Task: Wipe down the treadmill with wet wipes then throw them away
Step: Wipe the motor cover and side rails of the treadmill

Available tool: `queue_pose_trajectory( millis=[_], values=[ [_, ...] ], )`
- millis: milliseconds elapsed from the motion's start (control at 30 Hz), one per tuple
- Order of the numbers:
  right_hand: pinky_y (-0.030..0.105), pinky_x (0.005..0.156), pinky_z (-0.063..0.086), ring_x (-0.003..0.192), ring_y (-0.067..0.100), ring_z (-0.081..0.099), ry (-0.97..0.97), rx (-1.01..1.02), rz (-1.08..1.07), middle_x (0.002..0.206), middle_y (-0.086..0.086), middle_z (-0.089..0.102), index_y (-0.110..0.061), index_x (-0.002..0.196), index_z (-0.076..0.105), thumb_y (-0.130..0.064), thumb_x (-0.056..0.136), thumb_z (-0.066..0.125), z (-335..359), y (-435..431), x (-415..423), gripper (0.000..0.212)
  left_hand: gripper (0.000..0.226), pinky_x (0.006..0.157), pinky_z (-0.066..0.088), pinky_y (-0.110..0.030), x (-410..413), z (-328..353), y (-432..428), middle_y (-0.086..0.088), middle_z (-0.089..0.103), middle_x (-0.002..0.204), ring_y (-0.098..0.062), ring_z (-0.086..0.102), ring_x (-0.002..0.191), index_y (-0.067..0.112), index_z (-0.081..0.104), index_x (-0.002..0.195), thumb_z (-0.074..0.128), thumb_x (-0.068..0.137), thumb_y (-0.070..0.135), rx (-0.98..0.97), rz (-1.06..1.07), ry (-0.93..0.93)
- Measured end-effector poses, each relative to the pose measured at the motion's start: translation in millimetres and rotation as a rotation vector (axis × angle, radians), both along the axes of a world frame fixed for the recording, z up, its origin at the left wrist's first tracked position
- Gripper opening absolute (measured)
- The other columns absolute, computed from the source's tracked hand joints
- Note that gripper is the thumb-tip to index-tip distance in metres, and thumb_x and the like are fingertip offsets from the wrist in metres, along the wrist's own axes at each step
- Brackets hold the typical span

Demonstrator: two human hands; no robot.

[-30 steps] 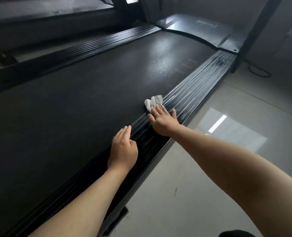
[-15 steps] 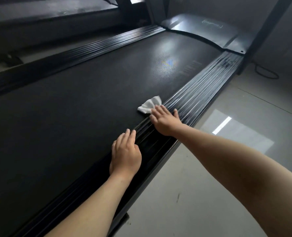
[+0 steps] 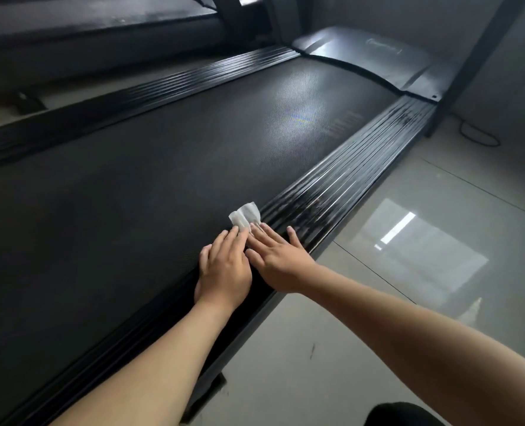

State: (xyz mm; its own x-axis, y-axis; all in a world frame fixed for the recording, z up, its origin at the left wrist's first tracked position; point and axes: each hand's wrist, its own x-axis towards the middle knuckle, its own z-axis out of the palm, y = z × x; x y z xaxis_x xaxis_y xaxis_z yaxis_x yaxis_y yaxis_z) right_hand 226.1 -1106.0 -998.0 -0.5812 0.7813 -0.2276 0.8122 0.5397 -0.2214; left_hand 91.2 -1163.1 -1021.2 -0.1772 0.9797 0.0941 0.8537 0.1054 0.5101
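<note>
My left hand (image 3: 224,265) has slid up beside my right hand (image 3: 278,259). Both lie flat, fingers straight, pinning the crumpled white wet wipe (image 3: 245,217) just ahead, at the ribbed black treadmill rail (image 3: 362,167)'s inner edge. I judge the wiping unfinished.

Treadmill (image 3: 126,229): 1, comprising running belt (image 3: 255,124), 1; ribbed side rails, 2 (left rail (image 3: 163,84), right rail (image 3: 356,176)); front cover (image 3: 375,53), 1. White wipe (image 3: 245,217): 1. Hands, 2 — left hand (image 3: 224,267), right hand (image 3: 278,261). Upright post (image 3: 473,53): 1. Cable (image 3: 477,135) on floor (image 3: 332,348) — 1.
</note>
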Motion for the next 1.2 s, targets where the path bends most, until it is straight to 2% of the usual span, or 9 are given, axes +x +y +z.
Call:
queue_pose_trajectory(
  millis=[67, 233, 433, 767, 867, 967, 1067, 1133, 1200],
  values=[
    [0.059, 0.119, -0.007, 0.154, 0.008, -0.008, -0.021, 0.043, -0.043, 0.169, -0.010, -0.003, -0.034, 0.161, 0.007, -0.045, 0.108, 0.014, -1, 7, 10, 0.055, 0.053, 0.122, 0.011, -0.042, 1, 1, -1, 0.009, 0.026, 0.165, -0.012, 0.018, 0.153, 0.032, 0.032, 0.157, 0.034, 0.105, 0.023, -0.019, -0.044, 0.032],
    [0.057, 0.119, -0.013, 0.154, 0.011, -0.012, 0.042, 0.020, -0.410, 0.169, -0.007, -0.007, -0.029, 0.161, 0.009, -0.049, 0.107, 0.017, -3, 41, 58, 0.058, 0.062, 0.123, 0.006, -0.045, 1, 1, -3, 0.011, 0.024, 0.166, -0.009, 0.017, 0.153, 0.034, 0.035, 0.155, 0.019, 0.095, 0.032, -0.038, -0.085, 0.056],
    [0.052, 0.122, -0.012, 0.154, 0.016, -0.014, 0.099, 0.001, -0.618, 0.169, 0.000, -0.010, -0.024, 0.162, 0.006, -0.050, 0.106, 0.017, -5, 46, 69, 0.063, 0.050, 0.124, 0.006, -0.044, 0, 0, -3, 0.009, 0.025, 0.166, -0.009, 0.018, 0.152, 0.031, 0.037, 0.154, 0.035, 0.105, 0.021, -0.022, -0.064, 0.033],
    [0.054, 0.122, -0.006, 0.155, 0.013, -0.008, 0.117, 0.114, -0.201, 0.169, -0.005, 0.003, -0.026, 0.161, 0.015, -0.041, 0.109, 0.018, -14, -45, 25, 0.054, 0.047, 0.122, 0.018, -0.045, 0, 4, -2, 0.004, 0.040, 0.159, -0.012, 0.031, 0.147, 0.027, 0.046, 0.149, 0.042, 0.103, 0.018, 0.075, -0.064, -0.065],
    [0.052, 0.121, 0.004, 0.150, 0.013, 0.027, 0.312, 0.202, -0.216, 0.156, -0.006, 0.043, -0.027, 0.144, 0.051, -0.028, 0.109, 0.035, -12, -37, 30, 0.038, 0.050, 0.121, 0.018, -0.044, -1, 4, -5, 0.002, 0.039, 0.159, -0.015, 0.033, 0.146, 0.027, 0.047, 0.149, 0.050, 0.100, 0.021, 0.132, -0.128, -0.050],
    [0.039, 0.108, 0.038, 0.114, 0.018, 0.063, 0.614, 0.208, -0.376, 0.116, -0.003, 0.071, -0.022, 0.113, 0.072, -0.004, 0.093, 0.054, -9, -35, 28, 0.032, 0.053, 0.120, 0.020, -0.046, -1, 3, -6, 0.004, 0.045, 0.155, -0.017, 0.036, 0.143, 0.029, 0.050, 0.146, 0.049, 0.094, 0.033, 0.139, -0.212, 0.015],
    [0.022, 0.090, 0.049, 0.103, 0.011, 0.065, 0.949, 0.063, -0.589, 0.110, -0.005, 0.070, -0.021, 0.113, 0.068, 0.000, 0.088, 0.061, 8, -39, 19, 0.033, 0.045, 0.108, 0.034, -0.042, 0, 5, -6, 0.005, 0.069, 0.119, -0.022, 0.058, 0.119, 0.023, 0.070, 0.118, 0.042, 0.091, 0.044, 0.175, -0.241, -0.006],
    [0.021, 0.087, 0.050, 0.103, 0.009, 0.062, 1.087, 0.056, -0.669, 0.108, -0.007, 0.064, -0.027, 0.110, 0.057, -0.003, 0.086, 0.065, 15, -40, 14, 0.035, 0.036, 0.094, 0.044, -0.039, 3, 9, -6, 0.003, 0.072, 0.096, -0.022, 0.063, 0.100, 0.019, 0.073, 0.105, 0.047, 0.093, 0.040, 0.205, -0.267, -0.063],
    [0.028, 0.082, 0.051, 0.095, 0.011, 0.060, 1.161, 0.021, -0.763, 0.101, -0.005, 0.061, -0.032, 0.102, 0.050, -0.012, 0.085, 0.070, 17, -40, 10, 0.033, 0.024, 0.087, 0.048, -0.039, 9, 19, -6, -0.002, 0.071, 0.088, -0.022, 0.062, 0.093, 0.015, 0.073, 0.105, 0.056, 0.097, 0.030, 0.192, -0.294, -0.154]
  ],
)
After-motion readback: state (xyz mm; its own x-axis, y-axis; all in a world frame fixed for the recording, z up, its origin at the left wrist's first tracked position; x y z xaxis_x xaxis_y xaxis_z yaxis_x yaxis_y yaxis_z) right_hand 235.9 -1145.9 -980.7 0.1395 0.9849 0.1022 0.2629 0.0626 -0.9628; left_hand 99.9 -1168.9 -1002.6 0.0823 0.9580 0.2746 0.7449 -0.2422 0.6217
